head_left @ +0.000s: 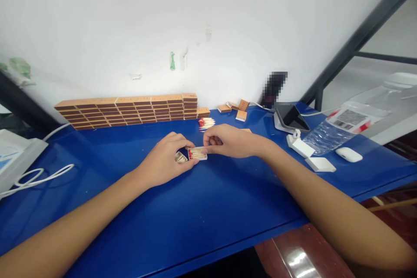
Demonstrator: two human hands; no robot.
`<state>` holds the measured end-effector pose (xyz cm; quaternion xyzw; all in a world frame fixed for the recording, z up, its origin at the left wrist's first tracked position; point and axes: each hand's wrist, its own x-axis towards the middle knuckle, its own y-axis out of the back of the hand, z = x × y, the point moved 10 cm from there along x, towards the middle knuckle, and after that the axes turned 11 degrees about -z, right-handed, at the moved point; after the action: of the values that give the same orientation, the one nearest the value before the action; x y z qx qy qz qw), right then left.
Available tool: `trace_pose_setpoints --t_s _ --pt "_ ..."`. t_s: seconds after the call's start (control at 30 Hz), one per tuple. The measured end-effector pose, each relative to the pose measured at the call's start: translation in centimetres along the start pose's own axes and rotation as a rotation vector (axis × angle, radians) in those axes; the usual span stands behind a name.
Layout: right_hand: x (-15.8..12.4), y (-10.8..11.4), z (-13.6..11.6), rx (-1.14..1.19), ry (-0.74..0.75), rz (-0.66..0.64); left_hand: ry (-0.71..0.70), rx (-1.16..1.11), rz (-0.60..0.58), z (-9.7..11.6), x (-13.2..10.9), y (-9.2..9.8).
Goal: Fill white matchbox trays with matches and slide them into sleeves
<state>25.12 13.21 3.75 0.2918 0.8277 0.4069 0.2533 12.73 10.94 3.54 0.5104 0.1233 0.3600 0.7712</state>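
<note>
left hand (167, 156) holds the match tray (196, 155) — right hand (230, 141) touches its end, grip unclear

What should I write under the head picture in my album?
Left hand and right hand at a tray of red-tipped matches, stacked matchboxes behind.

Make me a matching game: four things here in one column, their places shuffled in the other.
1. Stacked matchboxes
2. Match tray
3. Loose matches
4. Plastic bottle

A. Between the left hand and right hand
B. Right side of the blue desk
C. Long row along the wall
D. Near the row's right end

Right pairs: 1-C, 2-A, 3-D, 4-B
</note>
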Motion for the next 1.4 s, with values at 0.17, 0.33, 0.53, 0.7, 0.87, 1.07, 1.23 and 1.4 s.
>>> trace_pose_setpoints --t_s 0.17,0.33,0.53,0.7,0.87,1.07,1.23,1.4 --pt "0.2 0.3 -0.9 -0.002 0.049 0.105 -0.029 -0.004 0.011 0.1 0.0 0.1" --pt "0.5 -0.7 -1.8 -0.066 0.127 0.070 -0.028 0.005 0.017 0.3 0.0 0.2" --pt "0.4 -0.6 -1.5 -0.075 0.113 0.074 -0.025 0.001 0.012 0.4 0.1 0.2" --pt "0.4 -0.3 -1.7 -0.082 0.088 0.132 -0.028 -0.006 0.007 0.3 0.0 0.1" --pt "0.4 0.0 -2.1 -0.105 0.110 0.159 -0.016 -0.014 -0.006 0.1 0.1 0.0" --pt "0.2 -0.3 -2.1 -0.122 0.120 0.108 -0.026 0.011 -0.005 0.5 0.1 0.0" --pt "0.4 -0.8 -1.7 -0.123 0.103 0.098 -0.012 -0.007 -0.006 0.4 0.1 0.1" --pt "0.4 -0.5 -1.6 -0.150 0.084 0.148 -0.024 0.005 -0.015 0.4 0.2 0.2"
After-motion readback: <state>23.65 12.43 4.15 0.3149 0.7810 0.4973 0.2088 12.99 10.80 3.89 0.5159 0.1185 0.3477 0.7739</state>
